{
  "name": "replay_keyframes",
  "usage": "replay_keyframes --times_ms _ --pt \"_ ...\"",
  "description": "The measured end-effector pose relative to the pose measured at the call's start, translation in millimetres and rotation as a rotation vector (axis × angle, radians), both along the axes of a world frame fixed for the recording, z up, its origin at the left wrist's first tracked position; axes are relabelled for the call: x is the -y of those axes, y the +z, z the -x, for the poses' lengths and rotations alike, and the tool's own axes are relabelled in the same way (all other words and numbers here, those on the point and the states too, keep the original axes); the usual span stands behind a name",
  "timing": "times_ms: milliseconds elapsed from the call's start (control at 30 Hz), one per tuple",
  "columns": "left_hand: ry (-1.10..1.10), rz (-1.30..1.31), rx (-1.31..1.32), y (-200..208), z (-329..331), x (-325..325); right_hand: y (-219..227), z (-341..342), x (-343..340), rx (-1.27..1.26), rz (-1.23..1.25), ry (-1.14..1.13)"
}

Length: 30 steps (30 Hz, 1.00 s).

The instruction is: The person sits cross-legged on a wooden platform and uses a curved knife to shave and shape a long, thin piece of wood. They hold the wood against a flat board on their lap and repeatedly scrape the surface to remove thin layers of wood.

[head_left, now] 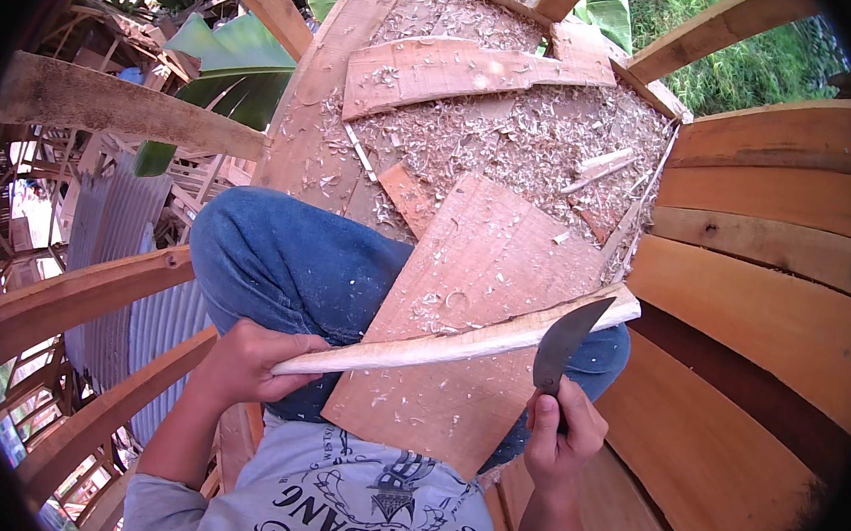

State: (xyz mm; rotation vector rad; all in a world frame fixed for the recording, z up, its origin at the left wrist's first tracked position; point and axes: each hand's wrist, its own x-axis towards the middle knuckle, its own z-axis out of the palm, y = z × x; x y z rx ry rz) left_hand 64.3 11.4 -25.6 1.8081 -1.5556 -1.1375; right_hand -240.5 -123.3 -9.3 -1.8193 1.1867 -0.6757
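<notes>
My left hand [253, 360] is closed around the narrow left end of a long, pale, slightly curved piece of wood [440, 346]. The wood slants across my lap, its thicker right end raised over my right knee. In my right hand [566, 431] is a knife [568, 345] with a broad, dark, curved blade pointing up and away. The blade overlaps the wood near its right end; whether its edge touches cannot be told. Beneath the wood, a wide flat board [485, 260] leans across my lap, with a few shavings on it.
Curled shavings [513, 138] cover the plank floor ahead. A shaped plank [429, 71] lies at the far side, with small offcuts [600, 169] to its right. A board wall [761, 269] rises at right; wooden rails [131, 102] and corrugated sheet metal [113, 214] are at left.
</notes>
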Motion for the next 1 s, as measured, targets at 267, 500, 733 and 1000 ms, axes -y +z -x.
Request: replay_keyframes --times_ms 267,500,733,1000 --pt "0.019 -0.026 -0.004 -2 0 4 2 -22 -6 -0.074 -0.041 0.399" --pt "0.002 -0.021 -0.009 3 -1 6 -4 -24 -4 -0.013 0.012 0.226" --pt "0.010 0.007 -0.021 0 -1 7 -7 -17 -4 0.049 -0.059 0.068" --pt "-0.004 0.013 -0.014 0 -3 8 -4 -19 -6 0.226 -0.259 -0.185"
